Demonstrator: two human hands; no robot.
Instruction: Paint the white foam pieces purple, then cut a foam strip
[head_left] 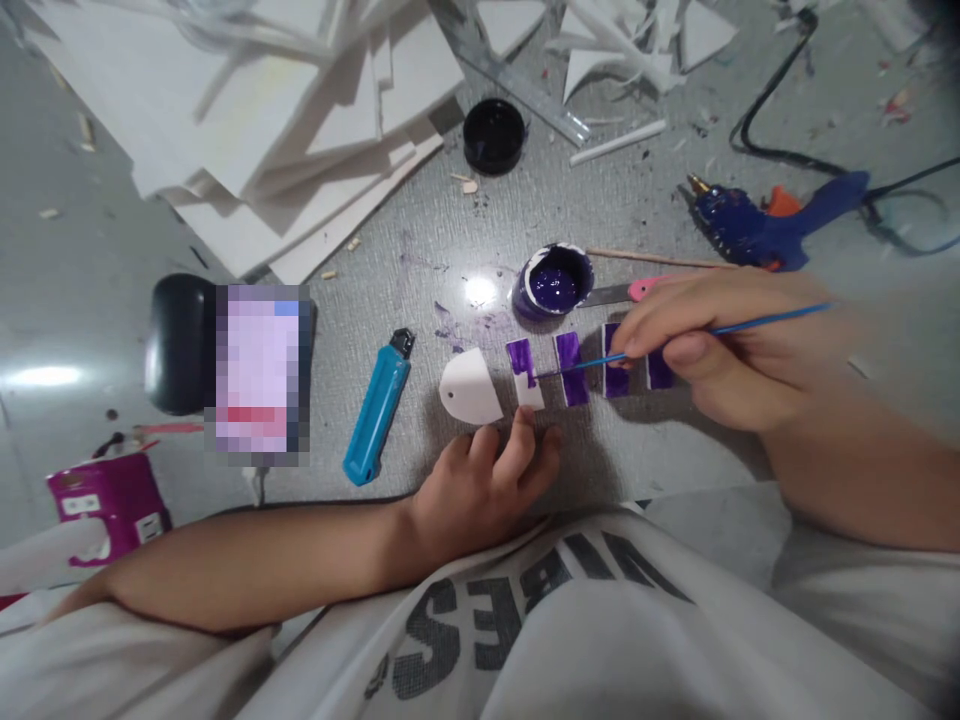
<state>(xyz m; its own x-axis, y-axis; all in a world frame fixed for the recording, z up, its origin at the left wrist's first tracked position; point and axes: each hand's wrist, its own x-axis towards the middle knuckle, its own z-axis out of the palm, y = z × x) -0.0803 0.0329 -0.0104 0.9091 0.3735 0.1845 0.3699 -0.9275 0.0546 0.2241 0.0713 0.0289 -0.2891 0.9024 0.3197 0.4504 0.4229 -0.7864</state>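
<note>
My right hand (712, 350) pinches a thin blue paintbrush (757, 322), and its tip touches a little half-purple piece (525, 375). My left hand (480, 490) grips nothing, but one finger presses that piece's near edge. The purple paint pot (553, 282) sits just behind it.

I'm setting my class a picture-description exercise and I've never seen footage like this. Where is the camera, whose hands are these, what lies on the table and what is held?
No machine here: one camera on a person's head looks down at their own bare hands. The right hand holds a thin blue paintbrush, its tip at a small white piece half painted purple, which the left hand steadies with a fingertip. On the grey table lie an open pot of purple paint, a teal utility knife, a blue glue gun and white board offcuts.
</note>
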